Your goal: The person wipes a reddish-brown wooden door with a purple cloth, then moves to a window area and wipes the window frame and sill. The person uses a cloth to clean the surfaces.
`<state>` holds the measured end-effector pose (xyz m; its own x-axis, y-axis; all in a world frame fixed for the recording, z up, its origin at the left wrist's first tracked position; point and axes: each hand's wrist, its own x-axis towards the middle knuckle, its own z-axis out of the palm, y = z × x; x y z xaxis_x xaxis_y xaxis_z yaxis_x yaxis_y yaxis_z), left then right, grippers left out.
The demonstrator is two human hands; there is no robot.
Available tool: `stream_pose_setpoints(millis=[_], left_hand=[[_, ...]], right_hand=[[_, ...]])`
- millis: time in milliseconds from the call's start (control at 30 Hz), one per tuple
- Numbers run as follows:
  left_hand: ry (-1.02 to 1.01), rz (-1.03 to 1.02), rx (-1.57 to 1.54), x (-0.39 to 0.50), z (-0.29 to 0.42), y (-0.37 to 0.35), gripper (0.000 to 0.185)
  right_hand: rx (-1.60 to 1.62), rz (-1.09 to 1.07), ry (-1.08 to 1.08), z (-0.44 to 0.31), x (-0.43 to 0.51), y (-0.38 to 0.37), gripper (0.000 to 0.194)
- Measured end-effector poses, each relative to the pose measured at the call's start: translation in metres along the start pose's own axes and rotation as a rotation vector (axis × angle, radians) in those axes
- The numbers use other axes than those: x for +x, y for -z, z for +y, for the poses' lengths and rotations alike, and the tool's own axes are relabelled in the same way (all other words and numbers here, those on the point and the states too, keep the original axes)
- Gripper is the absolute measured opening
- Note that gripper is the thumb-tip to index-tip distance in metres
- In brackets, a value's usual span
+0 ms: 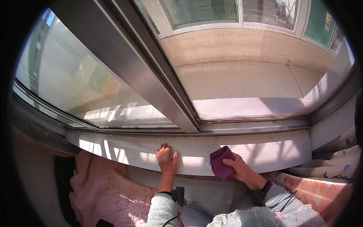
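My right hand [241, 167] grips a folded purple cloth [222, 163], held over the front part of the white windowsill [195, 144]. The thumb presses on the cloth's near side; the other fingers are hidden behind it. My left hand [167, 159] rests palm down on the sill, left of the cloth, with the thumb apart from the fingers and nothing held. Beyond the sill runs the metal track [252, 126] of a sliding window, with a mesh insect screen [244, 79] above its right part.
The sliding window's metal frame [147, 73] slants across the middle, beside a glass pane [85, 76] on the left. A pink fleecy blanket [113, 190] lies below left. Patterned curtain fabric [331, 164] gathers at the right. Cables [177, 214] hang from devices on both wrists.
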<state>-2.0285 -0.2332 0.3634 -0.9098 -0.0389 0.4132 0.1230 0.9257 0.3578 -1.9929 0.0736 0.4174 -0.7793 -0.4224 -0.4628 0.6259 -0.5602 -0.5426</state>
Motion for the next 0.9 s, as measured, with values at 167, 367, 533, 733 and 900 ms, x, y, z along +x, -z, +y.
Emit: stream_pose_setpoints(millis=[167,367,533,733,900], left_hand=[[0.034,0.031,-0.054,-0.001,0.004,0.002,0.034],[0.517,-0.093,-1.861,-0.010,-0.025,0.054,0.062],[0.435,0.053,-2.247,-0.044,-0.090,0.118,0.076],[0.854,0.434,-2.247,-0.053,-0.172,0.145,0.045],[0.735,0.883,-1.955,-0.036,-0.280,0.183,0.037]], right_hand=[[-0.115,-0.141,0.020,0.026,0.037,-0.072,0.042],[-0.354,-0.167,0.090,0.062,0.087,-0.174,0.043],[-0.565,-0.299,0.002,0.127,0.145,-0.262,0.045],[-1.341,-0.513,0.342,0.182,0.197,-0.327,0.053],[-2.235,-0.684,0.942,0.149,0.275,-0.318,0.054]])
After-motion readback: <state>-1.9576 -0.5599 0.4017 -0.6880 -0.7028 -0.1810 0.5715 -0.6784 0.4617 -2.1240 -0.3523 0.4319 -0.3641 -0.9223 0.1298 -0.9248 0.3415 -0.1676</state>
